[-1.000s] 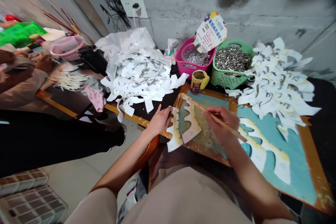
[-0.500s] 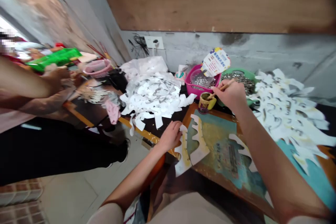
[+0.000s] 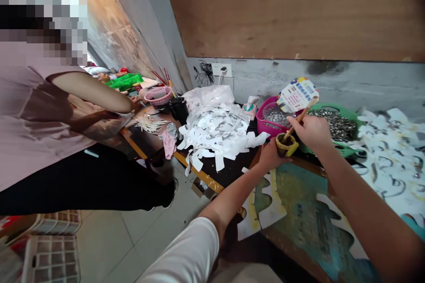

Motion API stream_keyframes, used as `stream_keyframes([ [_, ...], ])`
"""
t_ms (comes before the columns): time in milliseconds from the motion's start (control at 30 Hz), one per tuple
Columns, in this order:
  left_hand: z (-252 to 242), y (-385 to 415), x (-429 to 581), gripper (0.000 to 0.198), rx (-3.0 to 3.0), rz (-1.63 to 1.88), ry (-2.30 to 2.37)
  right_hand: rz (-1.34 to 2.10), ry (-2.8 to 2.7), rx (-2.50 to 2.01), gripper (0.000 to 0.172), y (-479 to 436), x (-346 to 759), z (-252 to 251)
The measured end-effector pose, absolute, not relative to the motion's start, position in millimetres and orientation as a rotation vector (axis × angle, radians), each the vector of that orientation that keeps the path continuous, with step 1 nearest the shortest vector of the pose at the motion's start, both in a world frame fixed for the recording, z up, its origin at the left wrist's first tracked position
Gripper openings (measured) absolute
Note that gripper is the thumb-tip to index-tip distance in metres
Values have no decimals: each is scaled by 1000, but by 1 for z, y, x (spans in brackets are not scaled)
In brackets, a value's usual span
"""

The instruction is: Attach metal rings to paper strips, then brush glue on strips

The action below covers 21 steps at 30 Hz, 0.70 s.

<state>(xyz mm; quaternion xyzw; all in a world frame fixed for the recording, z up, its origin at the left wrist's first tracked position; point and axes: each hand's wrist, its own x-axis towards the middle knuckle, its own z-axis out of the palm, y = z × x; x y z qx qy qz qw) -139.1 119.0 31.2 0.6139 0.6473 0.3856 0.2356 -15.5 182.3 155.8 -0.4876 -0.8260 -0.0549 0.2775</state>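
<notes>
My left hand (image 3: pixel 270 154) is wrapped round the left side of a small glue-stained pot (image 3: pixel 287 145). In my right hand (image 3: pixel 314 130) is a wooden-handled brush (image 3: pixel 303 114), tilted, its lower end inside the pot. Below the hands, white cut pieces with wavy edges and yellowish smears (image 3: pixel 272 203) lie on a stained blue-green board (image 3: pixel 302 181). Another such piece (image 3: pixel 343 225) rests farther right, partly behind my right forearm.
A heap of white cutouts (image 3: pixel 219 130) lies left of the pot. Behind stand a pink basket (image 3: pixel 262 126) and a green basket (image 3: pixel 353 117) of metal bits. More cutouts (image 3: pixel 395 154) are at right. A person (image 3: pixel 36 110) works at far left.
My left hand has left the white piece and moved up to grip the pot. My right hand still has the brush, now more upright in the pot. The view has shifted, showing more of the person.
</notes>
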Motion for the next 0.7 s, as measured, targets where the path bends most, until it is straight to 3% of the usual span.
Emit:
stream_keyframes([
  [133,27,131,-134,76,1596,1015,1882,-149,-2078,-1355,46,170,-5,178],
  [267,21,132,-139,71,1627,1019,1882,-152,-1941,-1394,49,170,5,194],
  [567,20,134,-141,70,1669,939,1905,58,-2396,-1304,49,190,-27,130],
  [700,19,134,-142,69,1684,952,1904,73,-2256,-1286,47,189,-17,143],
])
